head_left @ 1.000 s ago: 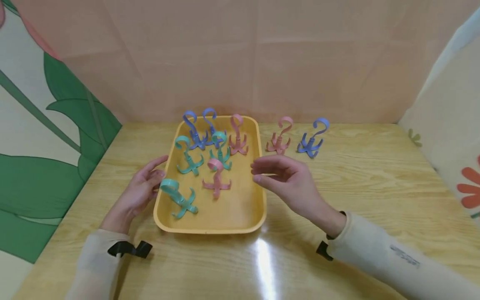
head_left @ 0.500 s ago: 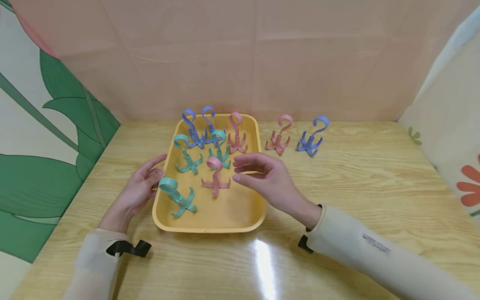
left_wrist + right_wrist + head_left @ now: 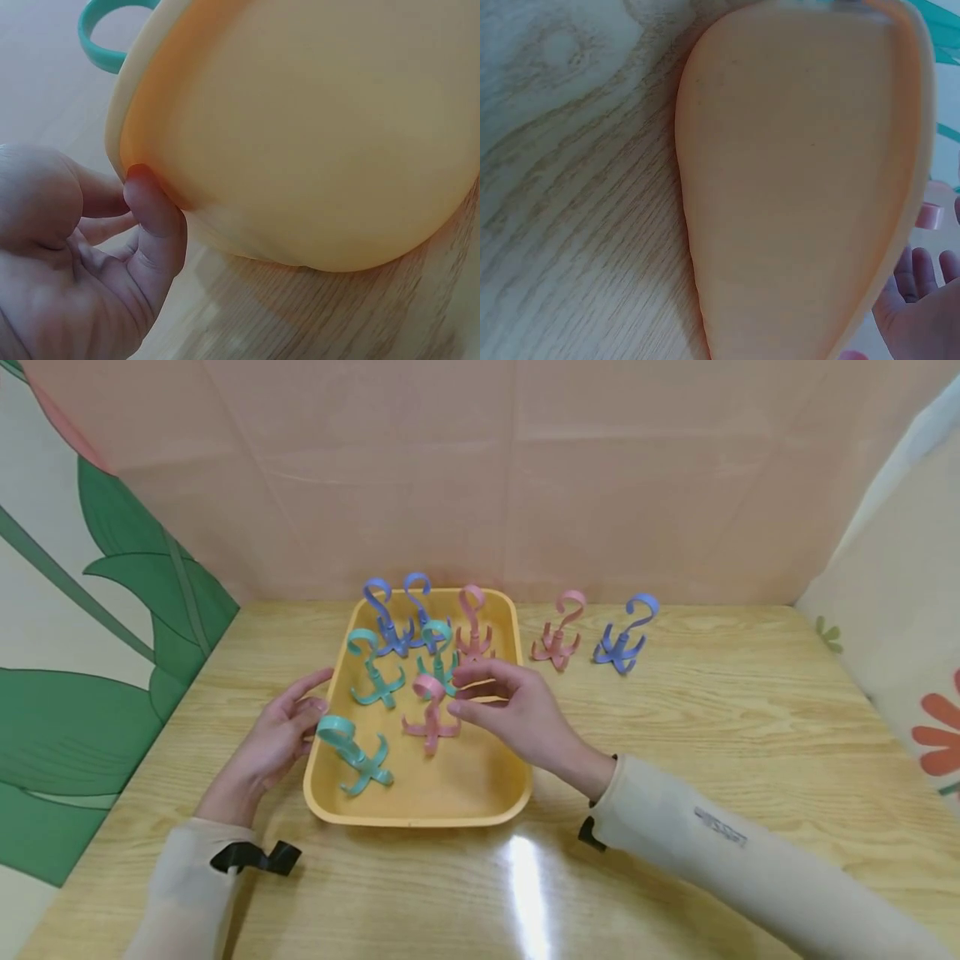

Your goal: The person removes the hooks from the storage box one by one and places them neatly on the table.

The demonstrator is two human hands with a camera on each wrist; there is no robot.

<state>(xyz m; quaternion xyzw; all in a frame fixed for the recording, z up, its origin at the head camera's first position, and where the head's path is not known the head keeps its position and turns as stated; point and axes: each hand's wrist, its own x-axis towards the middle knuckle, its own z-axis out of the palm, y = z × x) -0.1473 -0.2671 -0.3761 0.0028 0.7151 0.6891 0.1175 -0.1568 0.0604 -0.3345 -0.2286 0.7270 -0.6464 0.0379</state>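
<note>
A yellow tray [image 3: 442, 785] holds several plastic multi-claw hanging hooks in blue, green and pink. My left hand [image 3: 281, 731] is at the tray's left side, its fingertips touching the outer wall just under the rim, as the left wrist view also shows. My right hand [image 3: 517, 714] reaches over the right rim into the tray, with a gap between thumb and fingers. Its fingertips are right beside the front pink hook [image 3: 431, 727] and overlap the rear pink hook [image 3: 474, 627]. A green hook [image 3: 365, 760] leans over the tray's left rim near my left hand.
A pink hook [image 3: 557, 639] and a blue hook [image 3: 624, 639] stand on the wooden table [image 3: 712, 710] right of the tray. Behind the table hangs a pinkish cloth [image 3: 600, 485]. A leaf-patterned panel [image 3: 97, 693] borders the left side.
My right hand has moved left, from the tray's right rim to the front pink hook. The left hand and the hooks look unmoved.
</note>
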